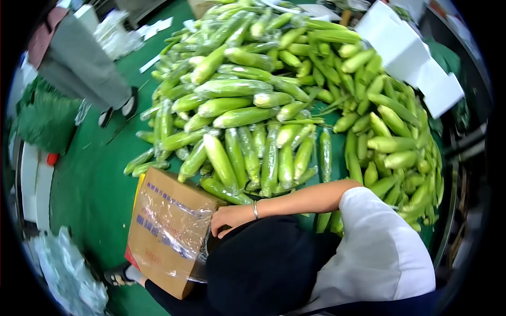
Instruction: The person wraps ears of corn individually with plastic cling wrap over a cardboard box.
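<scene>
green floor (84, 195), brown box (171, 229) with purple lettering (149, 226)

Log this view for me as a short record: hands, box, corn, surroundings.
Right hand: fingers at the edge of the cardboard box, grip unclear
Left hand: not in view
Box surface: printed, with clear plastic film across it
Left corn pile: green husks, many ears in clear wrap
Right corn pile: green husks, mostly no wrap visible
Other person: standing, grey trousers
Floor: green
</scene>
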The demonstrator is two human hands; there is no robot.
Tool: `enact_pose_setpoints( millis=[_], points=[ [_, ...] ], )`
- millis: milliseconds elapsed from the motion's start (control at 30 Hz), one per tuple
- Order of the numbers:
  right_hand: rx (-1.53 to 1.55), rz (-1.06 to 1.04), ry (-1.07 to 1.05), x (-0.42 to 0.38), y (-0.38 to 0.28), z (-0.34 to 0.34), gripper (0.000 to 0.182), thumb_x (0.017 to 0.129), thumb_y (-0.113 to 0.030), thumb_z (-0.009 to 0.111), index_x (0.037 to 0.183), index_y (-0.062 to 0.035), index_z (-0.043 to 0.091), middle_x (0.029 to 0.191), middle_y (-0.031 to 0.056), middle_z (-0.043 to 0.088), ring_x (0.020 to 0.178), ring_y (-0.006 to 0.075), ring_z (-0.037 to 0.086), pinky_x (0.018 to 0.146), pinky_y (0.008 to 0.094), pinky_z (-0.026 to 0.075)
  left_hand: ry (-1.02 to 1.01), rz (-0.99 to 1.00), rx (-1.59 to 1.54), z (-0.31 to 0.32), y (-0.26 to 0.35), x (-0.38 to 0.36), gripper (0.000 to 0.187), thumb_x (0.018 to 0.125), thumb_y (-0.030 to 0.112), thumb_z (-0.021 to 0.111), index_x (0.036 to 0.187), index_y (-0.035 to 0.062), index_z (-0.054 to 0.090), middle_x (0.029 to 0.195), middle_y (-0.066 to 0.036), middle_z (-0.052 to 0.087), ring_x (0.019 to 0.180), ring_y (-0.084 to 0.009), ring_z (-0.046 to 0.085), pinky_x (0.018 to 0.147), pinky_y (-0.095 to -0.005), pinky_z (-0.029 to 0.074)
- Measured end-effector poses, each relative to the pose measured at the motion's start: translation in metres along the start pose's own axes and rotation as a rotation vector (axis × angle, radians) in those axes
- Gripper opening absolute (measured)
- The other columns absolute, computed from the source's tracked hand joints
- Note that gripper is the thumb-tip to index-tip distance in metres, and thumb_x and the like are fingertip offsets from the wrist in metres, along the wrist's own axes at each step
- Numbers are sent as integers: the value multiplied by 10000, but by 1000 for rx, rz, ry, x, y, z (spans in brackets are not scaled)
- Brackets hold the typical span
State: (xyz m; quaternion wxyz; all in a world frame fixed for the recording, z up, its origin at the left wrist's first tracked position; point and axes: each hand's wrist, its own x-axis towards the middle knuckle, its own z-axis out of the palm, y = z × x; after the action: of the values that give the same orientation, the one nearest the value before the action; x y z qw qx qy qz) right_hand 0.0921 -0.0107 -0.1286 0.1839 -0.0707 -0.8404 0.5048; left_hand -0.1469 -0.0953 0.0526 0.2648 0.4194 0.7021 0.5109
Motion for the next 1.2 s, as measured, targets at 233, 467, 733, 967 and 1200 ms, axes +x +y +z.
enact_pose_setpoints(
  millis=[233, 467, 733, 967, 1200],
  points=[
    [325, 167, -1228, 81, -27, 113, 423, 975, -338, 483, 950, 49, 653, 919, 200, 682, 911, 306, 641, 779, 409, 473, 84, -188, -46, -17, -23, -100, 584, 900, 430, 584, 1206, -66, 565, 1177, -158, 615, 1056, -214, 580, 928, -340, 469],
    [144, 98, -902, 97, -50, 116, 304, 908, -251, 521, 764, -30, 673, 698, 77, 680, 644, 165, 655, 610, 323, 497, -334, -821, -434, 25, -69, -265, 528, 890, 376, 609, 1190, -57, 582, 1153, -148, 624, 1031, -209, 586, 914, -329, 471],
    [424, -215, -1152, 39, 68, 208, 283, 821, -262, 601, 720, -14, 695, 790, 166, 695, 759, 250, 667, 681, 391, 492, -333, -635, -263, -11, -60, -221, 467, 878, 315, 637, 1172, -46, 602, 1125, -136, 634, 1002, -203, 593, 898, -318, 473],
    [268, 1, -862, 68, 1, 123, 223, 810, -254, 608, 874, -66, 710, 803, 146, 692, 773, 252, 673, 731, 387, 509, 138, -38, 88, -65, -4, -112, 416, 868, 261, 661, 1156, -37, 619, 1100, -126, 643, 976, -198, 599, 884, -307, 475],
    [170, -105, 90, 47, -3, 32, 225, 802, -239, 612, 932, -78, 701, 815, 143, 690, 767, 251, 675, 741, 383, 516, 15, 209, 165, 28, 40, -69, 370, 858, 207, 686, 1140, -27, 637, 1075, -115, 652, 950, -193, 605, 871, -297, 477]
  ],
)
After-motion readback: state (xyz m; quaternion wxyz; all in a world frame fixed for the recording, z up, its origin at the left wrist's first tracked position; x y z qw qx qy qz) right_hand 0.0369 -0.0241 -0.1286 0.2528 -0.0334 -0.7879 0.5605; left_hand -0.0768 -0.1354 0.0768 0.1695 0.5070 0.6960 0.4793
